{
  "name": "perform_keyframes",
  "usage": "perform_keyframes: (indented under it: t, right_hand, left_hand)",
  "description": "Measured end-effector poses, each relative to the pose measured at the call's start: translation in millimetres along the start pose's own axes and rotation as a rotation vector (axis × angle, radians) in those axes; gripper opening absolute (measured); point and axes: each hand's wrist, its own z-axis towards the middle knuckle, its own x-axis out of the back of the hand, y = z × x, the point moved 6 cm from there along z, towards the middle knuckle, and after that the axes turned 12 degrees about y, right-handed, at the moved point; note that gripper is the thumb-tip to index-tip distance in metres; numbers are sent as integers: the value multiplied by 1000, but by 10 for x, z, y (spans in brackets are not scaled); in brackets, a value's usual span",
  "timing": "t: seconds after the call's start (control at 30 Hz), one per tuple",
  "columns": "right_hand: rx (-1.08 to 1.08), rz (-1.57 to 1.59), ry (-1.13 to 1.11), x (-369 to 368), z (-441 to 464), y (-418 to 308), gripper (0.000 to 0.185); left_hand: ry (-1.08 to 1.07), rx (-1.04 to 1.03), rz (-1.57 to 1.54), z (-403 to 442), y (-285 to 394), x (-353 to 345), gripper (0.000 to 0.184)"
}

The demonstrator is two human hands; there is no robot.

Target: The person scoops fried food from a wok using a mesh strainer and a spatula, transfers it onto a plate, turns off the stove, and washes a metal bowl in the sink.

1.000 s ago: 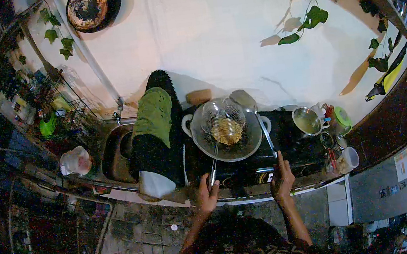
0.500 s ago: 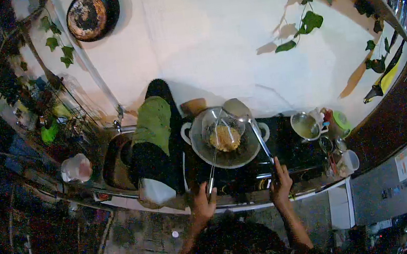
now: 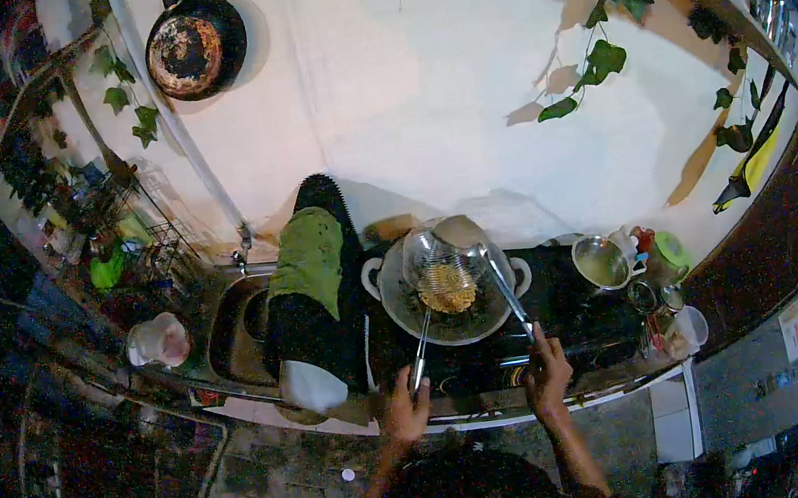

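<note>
My left hand is closed around the handle of a wire skimmer. Its round mesh head is inside the wok, tilted, over or against a golden-brown clump of food. Whether the clump lies in the mesh or beneath it, I cannot tell. A long-handled metal spatula is gripped in my right hand. Its broad blade reaches the far rim of the wok, close to the skimmer head. The two-handled wok stands on a dark stovetop.
Left of the stove, a green and black cloth-like item covers part of the counter beside a sink. To the right are a metal bowl, a green-lidded jar and a clear cup. A pan hangs on the wall.
The whole view has shifted, so the scene sits slightly lower. The skimmer head has tilted and shifted toward the wok's far side relative to the food. Both hands keep their tools.
</note>
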Motion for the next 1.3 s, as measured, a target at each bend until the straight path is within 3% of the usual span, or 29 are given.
perform_keyframes:
  t: [0.13,0.23,0.3,0.33,0.37,0.43,0.47,0.5,0.63,0.67,0.77,0.83,0.87,0.9,0.97,1.1,1.17,1.2,1.3]
  right_hand:
    - [-55,35,54,-17,-48,45,70]
    - [28,-83,-42,-46,-39,-33,64]
    - [-34,25,93,11,-52,-9,57]
    - [-169,223,3,88,13,-107,50]
    - [-183,212,-9,39,-5,-28,50]
    - [-287,394,127,-25,9,122,47]
    - [-386,450,60,7,25,121,46]
    - [-389,448,53,-25,8,201,46]
    - [-532,492,-72,-219,-134,854,43]
    - [-483,448,-133,-297,-153,991,42]
    - [-334,407,-222,-316,0,1016,41]
    - [-289,71,-352,-308,135,968,37]
    - [-160,-61,-327,-348,203,1012,36]
    - [-169,-58,-334,-346,308,963,36]
    - [-110,-330,-522,-378,536,867,38]
    - [79,-380,-464,-617,762,1161,40]
    - [101,-455,-590,-776,848,1266,41]
    - [195,-441,-523,-790,877,1250,43]
    - [349,-414,-535,-936,901,1299,47]
  left_hand:
    - [-69,58,48,-15,153,42,51]
    - [-34,36,39,-55,132,19,50]
    - [6,93,34,-60,-4,14,46]
    - [-5,91,14,-29,-121,8,42]
    - [-19,94,-5,-54,-221,-16,39]
    - [38,71,96,-7,-163,93,41]
    - [66,61,146,15,-129,150,43]
    - [-13,192,199,68,-159,187,45]
    - [73,131,310,178,-359,257,48]
    - [21,43,265,246,-252,303,49]
    - [-70,142,215,500,-303,247,48]
    - [-175,181,56,620,-296,193,46]
    - [-137,91,65,689,-190,230,43]
    - [-143,97,74,761,-219,209,43]
    - [-215,167,11,898,-356,95,40]
    - [-272,275,-7,1002,-139,108,32]
    - [-71,40,-76,1068,-76,150,34]
    - [-49,-36,22,1087,-243,108,41]
    - [-143,62,-47,980,43,205,39]
